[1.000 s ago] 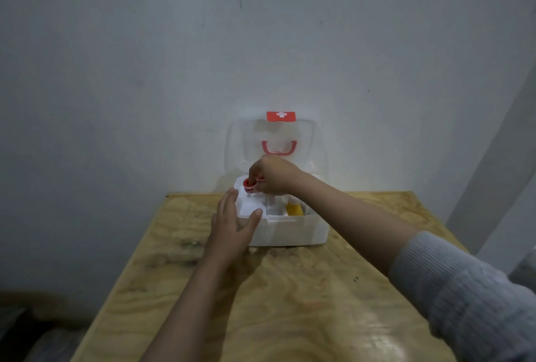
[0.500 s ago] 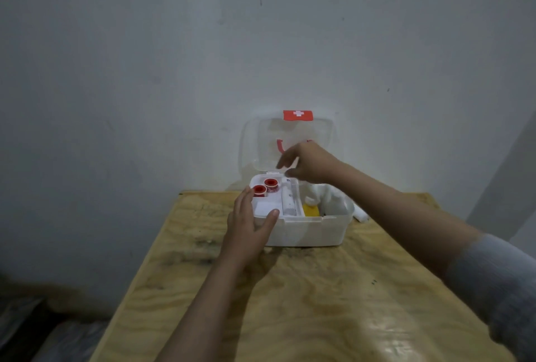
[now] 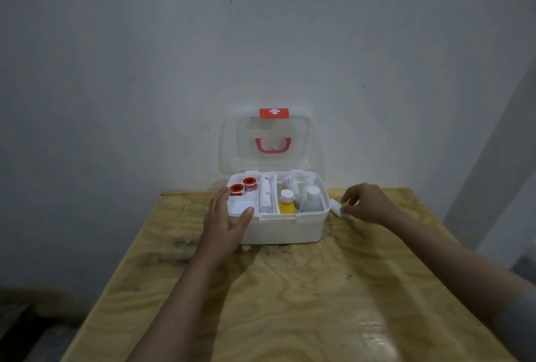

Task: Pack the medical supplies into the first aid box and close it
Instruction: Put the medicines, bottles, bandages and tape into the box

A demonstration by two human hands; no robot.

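The white first aid box (image 3: 280,226) sits at the far edge of the plywood table (image 3: 290,289), against the wall, its clear lid (image 3: 271,144) standing upright. Inside lie two red tape rolls (image 3: 243,185), a rolled bandage (image 3: 265,197), a yellow bottle (image 3: 287,202) and white bottles (image 3: 312,199). The left hand (image 3: 224,226) rests spread on the box's front-left corner. The right hand (image 3: 367,202), just right of the box, pinches a small white roll (image 3: 338,208).

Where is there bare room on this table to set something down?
The wide plywood stretch of the table in front of the first aid box, between both forearms, is bare. It is crowded right of the box, where the right hand reaches a white roll.
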